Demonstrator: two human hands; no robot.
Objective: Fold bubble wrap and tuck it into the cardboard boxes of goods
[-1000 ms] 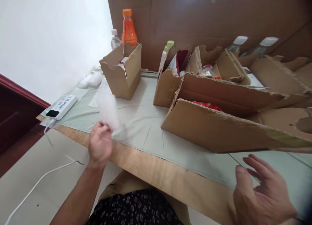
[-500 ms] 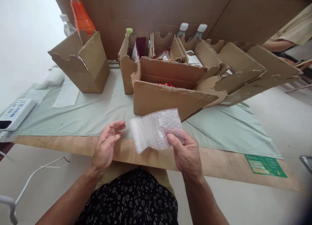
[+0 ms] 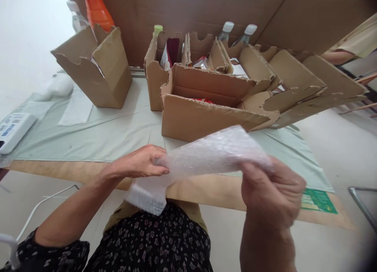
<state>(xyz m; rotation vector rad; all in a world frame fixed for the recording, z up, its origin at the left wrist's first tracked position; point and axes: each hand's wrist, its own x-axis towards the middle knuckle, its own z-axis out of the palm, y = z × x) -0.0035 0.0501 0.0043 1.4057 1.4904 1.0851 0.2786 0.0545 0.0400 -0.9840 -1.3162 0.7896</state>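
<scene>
Bubble wrap strip point(image 3: 206, 154), clear and crinkled, stretches before me above the front edge of a pale wooden table point(image 3: 206, 191). I see the left hand point(image 3: 144, 162) pinching it between thumb and fingers, with a loose end hanging below, in front of black floral-patterned clothing point(image 3: 153, 244). The right hand point(image 3: 273, 193) is clamped on the opposite end, well apart from the left; blur keeps me from telling exactly how its fingers lie. Just beyond the strip, I make out an open-topped brown cardboard box point(image 3: 191, 121) on a pale green cloth point(image 3: 132, 132). A white rectangular device point(image 3: 19, 130) lies at the left end.
</scene>
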